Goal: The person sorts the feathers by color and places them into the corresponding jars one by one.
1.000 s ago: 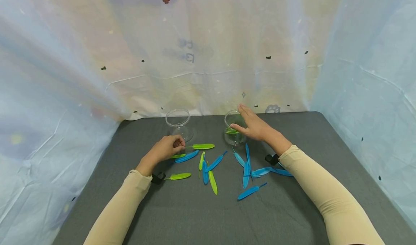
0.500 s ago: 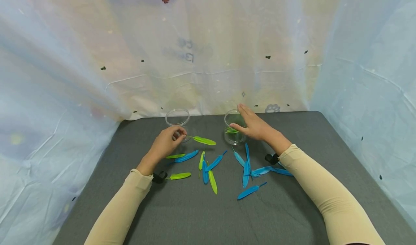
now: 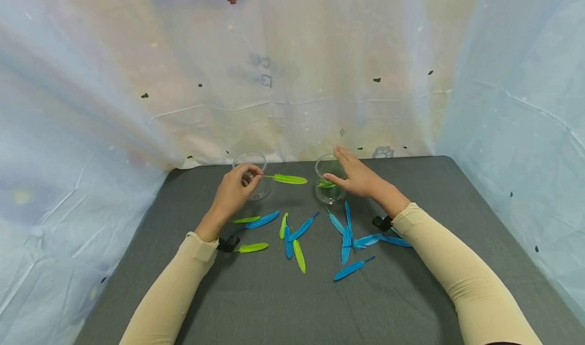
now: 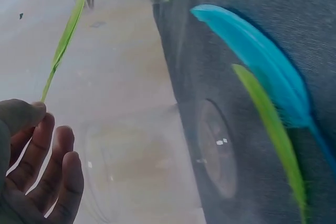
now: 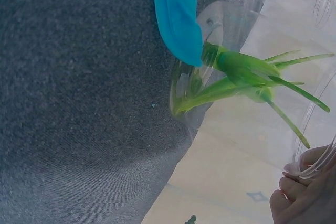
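Between thumb and index fingertip my left hand (image 3: 232, 190) pinches the quill of a lime-green feather (image 3: 291, 179), seen in the head view with its vane pointing right. The feather is raised above the table, in front of a clear jar (image 3: 261, 193) with nothing visible inside. My right hand (image 3: 363, 178) holds a second clear jar (image 3: 329, 197) by its rim, thumb at the near side and fingers at the far side. Several green feathers (image 5: 239, 72) stand in that jar, quills toward its mouth in the right wrist view. The palm hides part of the rim.
Green and blue feathers lie scattered on the grey tabletop (image 3: 274, 309), including a green feather (image 3: 253, 248) by the left wrist and a lone blue feather (image 3: 349, 271) nearer the front. More blue feathers (image 3: 346, 238) cluster before the right jar. A patterned curtain (image 3: 292, 81) hangs behind.
My left hand has lifted the green feather off the table and raised it to the level of the left jar's upper part. The right hand has stayed at its jar.
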The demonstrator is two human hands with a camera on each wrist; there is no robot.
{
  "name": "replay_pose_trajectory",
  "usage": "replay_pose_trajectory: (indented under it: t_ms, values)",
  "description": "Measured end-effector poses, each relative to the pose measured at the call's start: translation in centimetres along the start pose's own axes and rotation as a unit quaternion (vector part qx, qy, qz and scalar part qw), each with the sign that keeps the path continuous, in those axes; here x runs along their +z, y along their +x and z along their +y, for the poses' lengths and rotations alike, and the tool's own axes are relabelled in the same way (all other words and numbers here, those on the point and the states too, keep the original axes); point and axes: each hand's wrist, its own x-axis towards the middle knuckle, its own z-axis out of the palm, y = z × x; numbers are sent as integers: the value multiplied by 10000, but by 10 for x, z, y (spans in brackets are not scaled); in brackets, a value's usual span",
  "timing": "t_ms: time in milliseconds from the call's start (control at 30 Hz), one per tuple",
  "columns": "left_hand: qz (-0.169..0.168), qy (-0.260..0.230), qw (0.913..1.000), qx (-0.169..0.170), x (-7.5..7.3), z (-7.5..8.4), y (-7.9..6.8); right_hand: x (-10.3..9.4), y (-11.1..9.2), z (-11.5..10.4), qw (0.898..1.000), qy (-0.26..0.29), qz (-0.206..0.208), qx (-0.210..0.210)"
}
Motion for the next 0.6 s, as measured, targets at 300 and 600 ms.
replay_pose_trajectory:
  t_ms: [300, 600]
  values:
    - [271, 17, 9994, 201, 0, 19, 16, 0, -1, 2, 10000, 37, -13, 63]
    - [447, 329, 9978, 370, 4, 35, 30, -1, -3, 3, 10000, 52, -1, 76]
